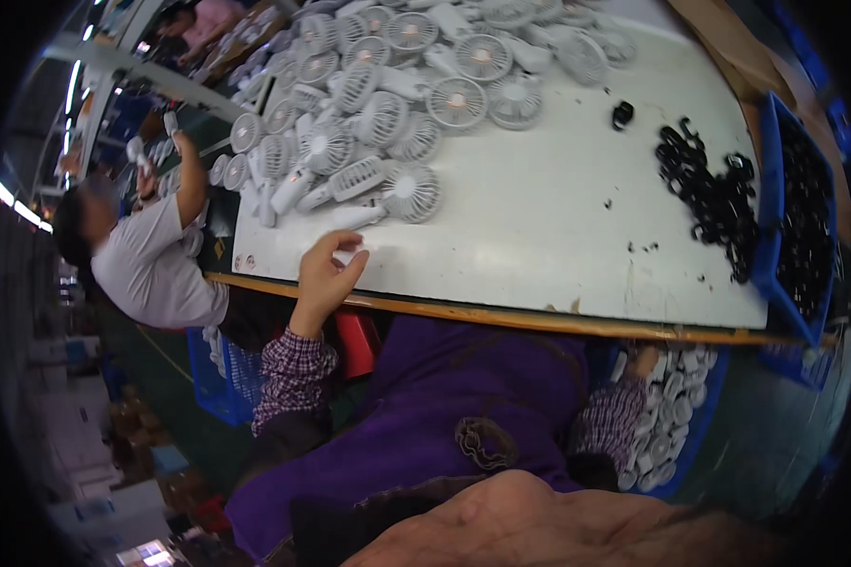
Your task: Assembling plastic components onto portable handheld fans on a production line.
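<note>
My left hand (325,274) hovers over the table's front edge, its thumb and fingers curved and apart, and I make out nothing held in it. Just beyond its fingertips lies a white handheld fan (411,193), handle toward the hand. This fan is at the near edge of a big heap of similar white fans (383,118). My right hand (645,363) reaches down at the right, below the table edge, into a blue crate (707,416) full of white fans or fan parts. Its fingers are hidden, so whether it grips anything does not show.
The white table (529,241) has a wooden front edge. On its right lie a pile of small black parts (709,189) and a blue bin (773,227) holding more. A red object (357,344) is beside my left sleeve. At the left, a co-worker (156,260) holds up a white fan.
</note>
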The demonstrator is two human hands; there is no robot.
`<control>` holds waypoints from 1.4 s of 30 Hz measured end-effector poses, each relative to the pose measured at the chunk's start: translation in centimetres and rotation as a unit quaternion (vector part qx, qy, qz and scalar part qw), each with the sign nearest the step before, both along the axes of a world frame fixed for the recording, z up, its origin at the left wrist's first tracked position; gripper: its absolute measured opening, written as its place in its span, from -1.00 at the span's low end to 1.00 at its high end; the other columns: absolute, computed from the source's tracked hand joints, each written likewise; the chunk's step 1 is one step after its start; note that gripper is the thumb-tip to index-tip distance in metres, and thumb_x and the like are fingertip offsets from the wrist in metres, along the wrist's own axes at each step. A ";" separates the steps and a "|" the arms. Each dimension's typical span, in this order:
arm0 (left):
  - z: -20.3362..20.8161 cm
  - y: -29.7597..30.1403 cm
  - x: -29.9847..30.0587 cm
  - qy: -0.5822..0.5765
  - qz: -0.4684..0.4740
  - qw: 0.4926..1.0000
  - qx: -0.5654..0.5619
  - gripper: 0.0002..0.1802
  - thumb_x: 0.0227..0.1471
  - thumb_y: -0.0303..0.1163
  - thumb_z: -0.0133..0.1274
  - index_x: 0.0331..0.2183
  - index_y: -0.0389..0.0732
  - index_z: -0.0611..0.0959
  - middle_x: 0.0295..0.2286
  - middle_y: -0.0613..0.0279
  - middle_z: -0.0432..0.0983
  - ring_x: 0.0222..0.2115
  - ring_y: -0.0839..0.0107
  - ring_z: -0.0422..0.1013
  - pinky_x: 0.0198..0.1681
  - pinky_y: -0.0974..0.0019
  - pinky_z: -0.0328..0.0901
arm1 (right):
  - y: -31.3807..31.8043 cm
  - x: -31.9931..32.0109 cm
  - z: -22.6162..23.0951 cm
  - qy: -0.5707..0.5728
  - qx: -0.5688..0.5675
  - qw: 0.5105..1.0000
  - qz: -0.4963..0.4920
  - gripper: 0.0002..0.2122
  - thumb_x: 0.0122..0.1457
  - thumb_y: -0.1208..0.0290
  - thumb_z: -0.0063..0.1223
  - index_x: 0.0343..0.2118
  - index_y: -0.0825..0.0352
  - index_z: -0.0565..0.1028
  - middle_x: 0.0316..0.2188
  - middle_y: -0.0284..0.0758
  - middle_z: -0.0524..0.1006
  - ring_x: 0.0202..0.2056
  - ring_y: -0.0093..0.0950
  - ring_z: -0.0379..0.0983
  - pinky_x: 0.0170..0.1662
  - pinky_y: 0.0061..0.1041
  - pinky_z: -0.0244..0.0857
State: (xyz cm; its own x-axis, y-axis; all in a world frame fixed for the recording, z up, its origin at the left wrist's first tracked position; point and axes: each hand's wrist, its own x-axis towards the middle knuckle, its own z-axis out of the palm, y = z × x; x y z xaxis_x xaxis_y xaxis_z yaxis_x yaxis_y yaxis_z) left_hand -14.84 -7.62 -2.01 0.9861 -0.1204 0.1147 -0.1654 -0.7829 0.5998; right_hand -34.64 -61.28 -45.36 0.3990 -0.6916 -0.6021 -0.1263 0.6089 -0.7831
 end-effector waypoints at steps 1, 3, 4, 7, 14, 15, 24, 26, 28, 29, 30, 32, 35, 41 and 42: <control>-0.2 -0.2 1.0 -0.122 -0.037 0.987 0.098 -0.63 -0.17 -0.39 0.17 -0.24 -0.29 0.54 -0.33 0.11 0.51 -0.30 0.25 0.44 -0.32 0.31 0.32 | 0.1 -1.1 3.5 -0.008 0.029 1.000 0.002 -0.67 0.14 0.31 -0.06 -0.05 0.34 0.40 -0.06 -0.26 0.41 -0.13 -0.36 0.41 -0.18 -0.46 0.36; 0.9 1.0 3.9 -0.150 -0.076 0.975 0.142 -0.57 -0.20 -0.37 0.17 -0.21 -0.28 0.52 -0.26 0.04 0.46 -0.23 0.17 0.39 -0.25 0.24 0.30 | 3.5 -1.8 9.1 0.072 0.029 0.997 -0.029 -0.65 0.11 0.31 -0.02 -0.06 0.35 0.41 -0.08 -0.26 0.43 -0.18 -0.42 0.42 -0.22 -0.55 0.34; 0.4 1.0 4.7 -0.173 -0.113 0.961 0.185 -0.51 -0.24 -0.35 0.18 -0.18 -0.27 0.51 -0.18 -0.02 0.41 -0.15 0.09 0.34 -0.19 0.16 0.28 | 4.3 -1.8 11.7 0.075 0.021 0.996 -0.042 -0.65 0.10 0.31 -0.02 -0.06 0.35 0.41 -0.10 -0.26 0.45 -0.19 -0.43 0.42 -0.23 -0.55 0.34; 0.5 0.4 6.5 -0.163 -0.116 0.959 0.203 -0.44 -0.24 -0.30 0.19 -0.13 -0.27 0.47 -0.19 0.00 0.37 -0.16 0.07 0.30 -0.15 0.11 0.24 | 6.5 -1.3 17.9 0.058 -0.023 0.997 -0.048 -0.68 0.10 0.33 0.00 -0.10 0.35 0.43 -0.19 -0.28 0.48 -0.22 -0.43 0.43 -0.25 -0.56 0.34; -0.8 -3.0 6.5 -0.135 -0.138 0.981 0.017 -0.46 -0.34 -0.28 0.28 -0.26 -0.27 0.47 -0.35 0.09 0.33 -0.29 0.14 0.33 -0.30 0.21 0.30 | 9.6 0.9 33.2 -0.032 -0.283 0.952 -0.109 -0.85 0.18 0.41 -0.05 -0.25 0.33 0.47 -0.48 -0.45 0.46 -0.48 -0.71 0.33 -0.50 -0.76 0.15; -0.9 -4.2 6.1 -0.184 -0.157 0.970 -0.024 -0.50 -0.34 -0.32 0.29 -0.30 -0.26 0.46 -0.37 0.11 0.32 -0.35 0.16 0.35 -0.39 0.24 0.31 | 11.8 3.1 37.2 -0.035 -0.333 0.938 -0.087 -0.86 0.17 0.44 -0.05 -0.26 0.34 0.47 -0.50 -0.46 0.44 -0.48 -0.71 0.31 -0.51 -0.77 0.11; -0.6 -11.2 4.4 -0.115 -0.302 0.936 -0.140 -0.42 -0.35 -0.30 0.33 -0.25 -0.23 0.41 -0.39 0.08 0.40 -0.37 0.11 0.38 -0.37 0.22 0.31 | 24.9 18.6 47.9 -0.263 -0.481 0.755 0.359 -0.53 -0.04 0.46 0.20 -0.02 0.42 0.37 -0.21 -0.21 0.46 -0.21 -0.44 0.43 -0.16 -0.54 0.30; 0.5 -11.3 4.2 -0.041 -0.299 0.937 -0.173 -0.52 -0.25 -0.22 0.31 -0.30 -0.27 0.50 -0.41 0.08 0.48 -0.41 0.23 0.44 -0.38 0.30 0.31 | 25.3 19.4 48.3 -0.243 -0.491 0.760 0.350 -0.62 -0.03 0.46 0.20 -0.11 0.43 0.43 -0.27 -0.24 0.49 -0.28 -0.51 0.45 -0.20 -0.59 0.32; 0.4 -11.1 4.0 0.186 -0.227 0.907 -0.302 -0.60 -0.16 -0.16 0.26 -0.40 -0.30 0.59 -0.52 0.12 0.55 -0.50 0.40 0.46 -0.43 0.36 0.31 | 25.3 20.0 47.9 -0.245 -0.488 0.761 0.351 -0.62 -0.03 0.46 0.20 -0.12 0.43 0.44 -0.27 -0.24 0.50 -0.28 -0.52 0.44 -0.21 -0.59 0.32; 0.2 -11.0 3.9 0.186 -0.229 0.906 -0.303 -0.60 -0.16 -0.16 0.26 -0.40 -0.30 0.59 -0.52 0.12 0.55 -0.50 0.40 0.46 -0.43 0.36 0.31 | 25.3 20.4 47.7 -0.247 -0.484 0.762 0.353 -0.62 -0.04 0.45 0.21 -0.12 0.43 0.44 -0.27 -0.24 0.50 -0.27 -0.53 0.44 -0.22 -0.60 0.32; 0.1 -11.1 3.9 0.164 -0.225 0.911 -0.303 -0.63 -0.12 -0.18 0.24 -0.42 -0.32 0.59 -0.57 0.14 0.54 -0.56 0.45 0.44 -0.49 0.39 0.30 | 25.2 20.8 47.7 -0.250 -0.464 0.771 0.359 -0.68 0.03 0.44 0.15 -0.14 0.42 0.45 -0.29 -0.27 0.52 -0.27 -0.57 0.43 -0.23 -0.60 0.32; -0.2 -11.3 3.9 0.119 -0.216 0.920 -0.303 -0.66 -0.05 -0.20 0.18 -0.48 -0.35 0.61 -0.66 0.17 0.52 -0.68 0.55 0.38 -0.61 0.44 0.27 | 24.3 22.3 46.6 -0.230 -0.377 0.800 0.406 -0.71 0.07 0.43 0.11 -0.15 0.42 0.46 -0.29 -0.29 0.52 -0.28 -0.58 0.42 -0.23 -0.61 0.32; -1.6 -11.3 4.9 0.275 -0.142 0.839 -0.448 -0.67 0.01 -0.24 0.13 -0.51 -0.36 0.59 -0.67 0.19 0.49 -0.70 0.55 0.38 -0.65 0.47 0.28 | 21.9 25.3 45.3 -0.193 -0.357 0.815 0.413 -0.77 0.14 0.35 0.03 -0.23 0.40 0.51 -0.31 -0.34 0.52 -0.36 -0.61 0.41 -0.30 -0.60 0.32; -1.5 -10.3 5.9 0.319 -0.138 0.726 -0.593 -0.68 0.12 -0.18 -0.05 -0.40 -0.29 0.49 -0.54 0.20 0.45 -0.56 0.47 0.42 -0.48 0.40 0.39 | 14.2 35.6 44.1 0.145 -0.685 0.657 0.279 -0.70 0.02 0.18 0.09 -0.40 0.38 0.51 -0.34 -0.12 0.49 -0.33 -0.18 0.46 -0.30 -0.32 0.34; -1.3 -10.2 5.7 0.316 -0.129 0.715 -0.610 -0.69 0.11 -0.19 -0.03 -0.38 -0.29 0.49 -0.52 0.18 0.45 -0.54 0.46 0.43 -0.46 0.39 0.39 | 13.6 36.6 43.2 0.187 -0.690 0.637 0.289 -0.73 0.03 0.22 0.05 -0.40 0.37 0.52 -0.31 -0.11 0.49 -0.29 -0.13 0.45 -0.26 -0.25 0.33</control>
